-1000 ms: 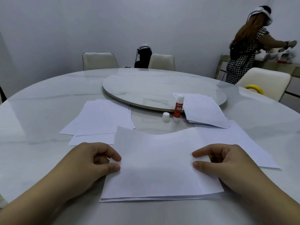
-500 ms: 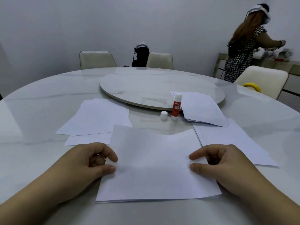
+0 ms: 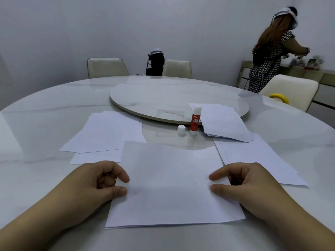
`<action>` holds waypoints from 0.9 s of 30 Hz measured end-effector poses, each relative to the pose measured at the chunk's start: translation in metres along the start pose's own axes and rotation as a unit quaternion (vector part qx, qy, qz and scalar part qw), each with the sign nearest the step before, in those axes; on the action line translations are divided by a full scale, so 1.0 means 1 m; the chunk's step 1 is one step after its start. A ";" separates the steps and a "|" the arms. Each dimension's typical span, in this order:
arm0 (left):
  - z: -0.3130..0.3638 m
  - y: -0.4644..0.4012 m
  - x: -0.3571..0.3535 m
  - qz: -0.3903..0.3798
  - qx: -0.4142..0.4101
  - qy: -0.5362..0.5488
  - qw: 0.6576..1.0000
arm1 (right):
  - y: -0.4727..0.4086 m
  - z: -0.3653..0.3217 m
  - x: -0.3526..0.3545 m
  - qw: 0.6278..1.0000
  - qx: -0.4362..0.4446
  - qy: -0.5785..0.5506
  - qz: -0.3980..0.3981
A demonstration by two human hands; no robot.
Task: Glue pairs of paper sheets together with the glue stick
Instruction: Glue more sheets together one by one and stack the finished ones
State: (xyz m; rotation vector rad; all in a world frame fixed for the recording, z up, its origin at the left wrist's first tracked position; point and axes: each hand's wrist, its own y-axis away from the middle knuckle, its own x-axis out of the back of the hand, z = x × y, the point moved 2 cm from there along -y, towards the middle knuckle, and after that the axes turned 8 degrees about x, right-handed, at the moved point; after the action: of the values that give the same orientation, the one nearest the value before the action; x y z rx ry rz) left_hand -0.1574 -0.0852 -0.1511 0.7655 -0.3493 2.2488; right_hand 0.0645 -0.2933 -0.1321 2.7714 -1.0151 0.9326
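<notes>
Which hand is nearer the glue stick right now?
Right. The right hand sits below and slightly right of the glue stick; the left hand lies farther off, down-left.

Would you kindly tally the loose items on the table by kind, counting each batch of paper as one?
Paper batches: 4 (under the hands, left, right flat, stack on the turntable edge)
Glue stick: 1
Cap: 1
Total: 6

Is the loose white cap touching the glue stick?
Apart. The head view shows a strip of table between the cap and the upright glue stick.
</notes>
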 end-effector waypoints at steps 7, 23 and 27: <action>-0.001 0.000 0.000 -0.003 -0.002 -0.002 1.000 | 0.000 0.000 0.000 1.000 -0.003 -0.002 -0.003; -0.006 -0.001 0.000 -0.006 -0.012 -0.001 1.000 | 0.001 0.000 -0.001 1.000 -0.006 -0.009 -0.007; -0.005 -0.001 0.000 -0.004 -0.016 -0.006 1.000 | 0.001 0.001 -0.003 1.000 -0.009 -0.009 -0.005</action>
State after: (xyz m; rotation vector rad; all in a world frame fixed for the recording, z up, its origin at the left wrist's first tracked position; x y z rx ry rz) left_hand -0.1591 -0.0821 -0.1551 0.7626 -0.3859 2.2264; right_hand 0.0629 -0.2926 -0.1344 2.7721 -1.0066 0.8944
